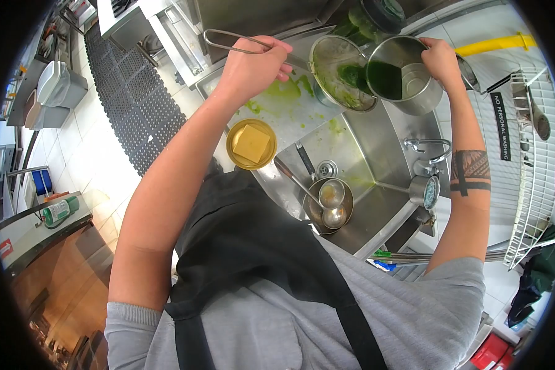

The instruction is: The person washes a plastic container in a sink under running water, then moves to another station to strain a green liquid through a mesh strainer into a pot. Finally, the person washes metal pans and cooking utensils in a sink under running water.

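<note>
My left hand (259,65) is closed around a looped metal wire handle (225,44); what its far end joins is hidden by my fingers. At the right, my right hand (439,58) grips the rim of a metal pot (420,102), which is tilted to the left. Dark green liquid (385,79) runs from the pot over its lower lip into a round mesh strainer (334,55). Green residue coats the mesh. Beneath the strainer, part of a container (320,95) shows, standing on the splattered steel drainboard (283,114).
Near my apron is a round gold tin (231,147) with a yellow block (251,143). The steel sink (376,145) holds a bowl with ladles (332,194). A faucet (428,145) juts from the right wall. Behind stands a green-stained blender jar (376,24).
</note>
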Motion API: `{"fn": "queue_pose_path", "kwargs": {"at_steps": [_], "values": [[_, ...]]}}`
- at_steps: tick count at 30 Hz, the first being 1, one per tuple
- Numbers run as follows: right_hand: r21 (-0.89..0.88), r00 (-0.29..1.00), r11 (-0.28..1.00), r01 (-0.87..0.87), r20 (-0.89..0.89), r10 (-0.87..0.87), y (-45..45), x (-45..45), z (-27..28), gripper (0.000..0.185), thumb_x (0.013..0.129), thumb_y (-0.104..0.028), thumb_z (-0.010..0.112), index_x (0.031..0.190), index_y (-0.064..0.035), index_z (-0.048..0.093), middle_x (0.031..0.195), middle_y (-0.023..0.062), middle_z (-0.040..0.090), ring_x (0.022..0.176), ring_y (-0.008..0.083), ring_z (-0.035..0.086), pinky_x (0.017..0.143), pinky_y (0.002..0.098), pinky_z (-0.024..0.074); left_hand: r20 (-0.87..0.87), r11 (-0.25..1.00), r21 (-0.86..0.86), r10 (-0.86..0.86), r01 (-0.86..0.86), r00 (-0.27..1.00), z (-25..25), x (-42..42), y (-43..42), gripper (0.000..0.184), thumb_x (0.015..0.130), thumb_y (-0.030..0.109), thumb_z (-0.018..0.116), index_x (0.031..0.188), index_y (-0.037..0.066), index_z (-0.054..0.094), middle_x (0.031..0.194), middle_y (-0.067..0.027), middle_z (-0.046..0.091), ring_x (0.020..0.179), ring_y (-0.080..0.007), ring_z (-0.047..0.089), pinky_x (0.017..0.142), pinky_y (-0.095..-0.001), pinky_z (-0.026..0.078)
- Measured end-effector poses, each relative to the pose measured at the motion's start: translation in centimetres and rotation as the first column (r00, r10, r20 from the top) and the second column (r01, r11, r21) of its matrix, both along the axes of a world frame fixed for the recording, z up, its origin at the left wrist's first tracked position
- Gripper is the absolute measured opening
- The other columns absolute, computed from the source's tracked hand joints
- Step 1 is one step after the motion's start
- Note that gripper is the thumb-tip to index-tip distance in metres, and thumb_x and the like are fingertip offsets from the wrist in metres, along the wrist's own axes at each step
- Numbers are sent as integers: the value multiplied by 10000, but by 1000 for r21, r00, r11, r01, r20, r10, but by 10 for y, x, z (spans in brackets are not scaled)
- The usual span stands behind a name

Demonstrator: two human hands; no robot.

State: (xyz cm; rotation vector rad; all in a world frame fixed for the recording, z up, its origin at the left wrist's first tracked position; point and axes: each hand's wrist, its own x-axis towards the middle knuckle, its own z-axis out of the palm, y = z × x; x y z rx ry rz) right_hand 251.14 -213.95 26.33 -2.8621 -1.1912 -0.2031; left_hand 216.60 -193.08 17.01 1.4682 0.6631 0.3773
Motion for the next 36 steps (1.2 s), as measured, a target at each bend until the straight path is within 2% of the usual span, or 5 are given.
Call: {"fn": "queue_pose_path", "kwargs": {"at_steps": [4,10,22,32,36], "values": [[-18,994,997,-78,72,79,-1,6,-4,436,811,-121,539,1204,-90,726,1084,234,713,988,403,692,920,448,537,1,1000,5,2,-2,1000,1,0,0,274,920,180,566,1016,-28,716,874,-149,751,726,-161,719,665,-290,533],[-23,1000,999,23,-2,-23,4,-5,2,438,812,-121,542,1209,-90,724,1101,234,707,1035,404,680,951,446,525,13,1000,-23,7,-7,1000,2,0,-1,268,919,166,571,1037,-30,710,870,-155,751,727,-164,721,674,-289,539],[-16,1000,1000,-6,22,6,4,-4,1,431,806,-115,539,1190,-59,726,1113,243,702,1064,411,668,970,446,516,42,991,-126,50,-44,998,13,3,-7,277,934,151,563,1037,-79,680,842,-190,742,706,-202,731,668,-303,589],[-42,996,998,-55,71,57,3,2,-3,418,809,-117,548,1183,-65,729,1096,242,704,1062,415,666,969,450,516,78,993,-116,34,-24,996,17,3,-13,266,946,142,574,1038,-87,671,822,-190,731,707,-205,730,648,-298,583],[-66,996,996,-58,63,63,6,3,-4,426,811,-117,546,1194,-70,726,1108,243,701,1067,414,665,973,449,514,69,995,-104,5,2,998,18,1,-14,283,939,123,548,1090,-85,665,904,-217,730,764,-219,738,689,-300,594]]}}
